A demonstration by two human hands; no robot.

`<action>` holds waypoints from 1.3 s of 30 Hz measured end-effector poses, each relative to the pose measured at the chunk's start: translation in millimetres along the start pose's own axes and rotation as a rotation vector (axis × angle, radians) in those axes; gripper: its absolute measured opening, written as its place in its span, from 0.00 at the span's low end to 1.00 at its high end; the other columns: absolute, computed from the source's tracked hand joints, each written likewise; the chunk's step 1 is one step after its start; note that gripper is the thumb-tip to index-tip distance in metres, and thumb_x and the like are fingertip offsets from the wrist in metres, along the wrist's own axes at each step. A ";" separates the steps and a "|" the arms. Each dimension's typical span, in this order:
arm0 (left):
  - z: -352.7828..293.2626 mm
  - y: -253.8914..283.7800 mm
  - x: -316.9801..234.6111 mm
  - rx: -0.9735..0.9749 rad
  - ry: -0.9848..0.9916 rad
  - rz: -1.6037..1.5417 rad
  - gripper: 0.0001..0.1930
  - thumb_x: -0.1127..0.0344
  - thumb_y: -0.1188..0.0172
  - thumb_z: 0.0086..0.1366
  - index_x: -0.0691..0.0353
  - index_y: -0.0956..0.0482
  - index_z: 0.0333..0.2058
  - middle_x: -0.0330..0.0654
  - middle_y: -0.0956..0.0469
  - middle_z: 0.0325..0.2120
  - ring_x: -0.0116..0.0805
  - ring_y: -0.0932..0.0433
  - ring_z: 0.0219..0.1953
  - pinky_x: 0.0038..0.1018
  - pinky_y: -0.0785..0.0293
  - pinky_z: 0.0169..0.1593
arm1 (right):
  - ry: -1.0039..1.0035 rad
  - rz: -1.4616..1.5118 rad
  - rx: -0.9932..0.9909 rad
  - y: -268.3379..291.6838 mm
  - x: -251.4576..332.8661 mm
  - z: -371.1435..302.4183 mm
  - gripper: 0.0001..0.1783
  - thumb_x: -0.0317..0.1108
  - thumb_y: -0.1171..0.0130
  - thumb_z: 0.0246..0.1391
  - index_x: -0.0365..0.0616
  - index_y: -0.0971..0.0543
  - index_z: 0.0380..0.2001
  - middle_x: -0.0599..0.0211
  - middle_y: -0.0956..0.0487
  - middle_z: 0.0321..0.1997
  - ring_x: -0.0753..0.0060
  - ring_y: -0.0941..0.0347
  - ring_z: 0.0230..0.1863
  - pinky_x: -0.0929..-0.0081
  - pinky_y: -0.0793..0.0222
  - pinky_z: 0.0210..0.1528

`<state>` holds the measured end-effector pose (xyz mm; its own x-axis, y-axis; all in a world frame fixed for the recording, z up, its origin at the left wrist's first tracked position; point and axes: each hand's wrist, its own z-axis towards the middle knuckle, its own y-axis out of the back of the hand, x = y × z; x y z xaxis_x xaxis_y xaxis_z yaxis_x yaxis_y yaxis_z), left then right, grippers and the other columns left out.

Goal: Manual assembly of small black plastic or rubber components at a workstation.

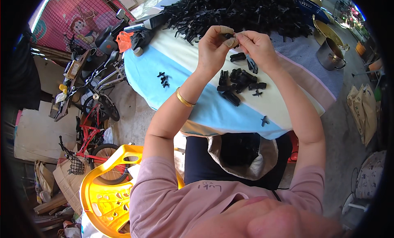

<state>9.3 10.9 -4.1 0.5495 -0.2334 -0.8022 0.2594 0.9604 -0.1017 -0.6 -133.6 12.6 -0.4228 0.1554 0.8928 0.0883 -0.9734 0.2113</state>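
Note:
My left hand (216,47) and my right hand (257,48) meet at the fingertips over the far half of a cloth-covered table (152,88). Wrapped fingers show on the left hand. Both hands are pinched closed; a dark bit shows between the left fingers, too small to name. Just beyond them spreads a large heap of small black plastic-looking pieces (242,14). Below the hands lies a cluster of chunkier black parts (242,77). A few small black cross-shaped pieces (163,79) sit toward the left, and another single cross-shaped piece (264,121) rests near the front edge.
On my lap an open pale sack (264,158) holds black pieces. A metal pot (331,54) and a brass-coloured pan (326,31) stand at the table's right. A yellow plastic chair (102,193) is at my left, with a red bicycle (88,141) beyond it.

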 end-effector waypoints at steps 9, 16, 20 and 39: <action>3.2 -1.8 4.6 0.063 0.112 0.315 0.18 0.75 0.39 0.49 0.64 0.30 0.40 0.41 0.24 0.27 0.24 0.24 0.28 0.20 0.28 0.33 | 0.039 -0.223 -0.187 52.2 -24.1 27.8 0.20 0.48 0.42 0.46 0.39 0.21 0.29 0.69 0.25 0.21 0.81 0.32 0.23 0.82 0.37 0.26; -1.1 -2.1 11.2 0.581 0.075 0.658 0.12 0.69 0.41 0.53 0.65 0.25 0.36 0.39 0.23 0.33 0.28 0.26 0.36 0.23 0.30 0.38 | -0.030 -0.967 -0.251 93.1 -81.6 37.2 0.15 0.37 0.45 0.43 0.47 0.23 0.36 0.59 0.22 0.33 0.62 0.26 0.36 0.71 0.32 0.41; -2.3 -1.2 21.0 0.559 0.288 0.445 0.12 0.65 0.45 0.58 0.67 0.26 0.36 0.41 0.24 0.32 0.27 0.26 0.33 0.20 0.30 0.37 | -0.096 -1.091 -0.157 80.5 -94.8 38.3 0.16 0.33 0.47 0.41 0.48 0.23 0.37 0.57 0.23 0.35 0.57 0.27 0.37 0.68 0.32 0.42; 18.9 25.8 17.4 0.373 0.402 -0.712 0.30 0.71 0.43 0.56 0.60 0.46 0.57 0.48 0.33 0.48 0.36 0.32 0.49 0.31 0.35 0.53 | 0.209 -0.275 0.113 5.1 -15.4 4.3 0.10 0.29 0.39 0.41 0.35 0.24 0.29 0.66 0.24 0.21 0.84 0.30 0.22 0.84 0.34 0.27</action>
<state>40.6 28.8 -9.6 -0.1415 -0.6166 -0.7745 0.7120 0.4801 -0.5124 10.3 -140.2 1.6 -0.6191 0.3598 0.6981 0.0400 -0.8733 0.4856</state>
